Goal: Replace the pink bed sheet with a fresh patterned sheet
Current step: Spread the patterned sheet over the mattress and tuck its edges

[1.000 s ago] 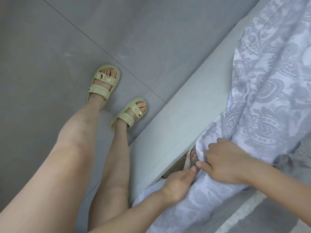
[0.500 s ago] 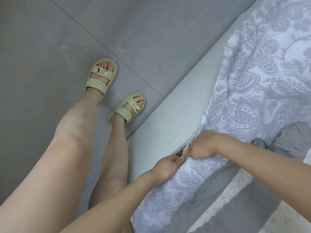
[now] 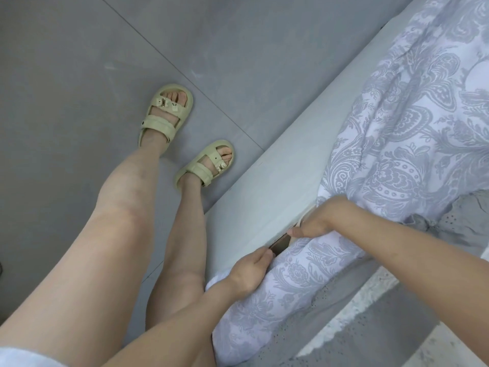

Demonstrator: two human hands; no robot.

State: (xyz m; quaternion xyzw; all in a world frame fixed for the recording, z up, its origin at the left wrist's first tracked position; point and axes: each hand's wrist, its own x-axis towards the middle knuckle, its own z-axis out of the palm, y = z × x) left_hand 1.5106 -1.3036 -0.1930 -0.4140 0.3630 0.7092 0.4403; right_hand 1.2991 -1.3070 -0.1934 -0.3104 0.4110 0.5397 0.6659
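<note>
Patterned sheet point(image 3: 397, 160), lying on the bed point(image 3: 264, 197), is being tucked at its side, the edge being gripped by the right hand point(image 3: 315, 221); whether the left hand point(image 3: 251, 271) is grasping cannot be told. Next, deeper pushing seems needed.

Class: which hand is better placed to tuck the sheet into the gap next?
The right hand, probably: it holds the sheet at the gap; the left hand lies lower, beside it.

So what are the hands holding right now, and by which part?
Both the left hand and right hand grip the patterned sheet by its side edge, at the gap beside the bed frame.
</note>
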